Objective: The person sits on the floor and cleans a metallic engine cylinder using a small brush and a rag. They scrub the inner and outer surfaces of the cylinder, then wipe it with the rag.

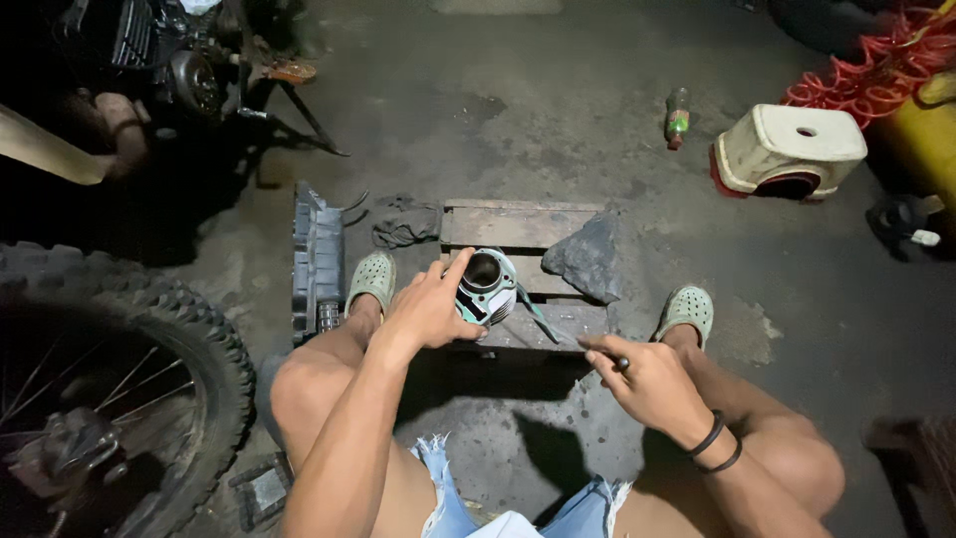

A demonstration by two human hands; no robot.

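Both our hands work at the pallet [518, 227]: left hand [430, 309] grips the cylinder [486, 286] on it, right hand [647, 384] pinches a scraper [558, 331] at its side.

Glossy metal cylinder [486, 287], rough wooden pallet [518, 227], matt concrete floor [518, 110]
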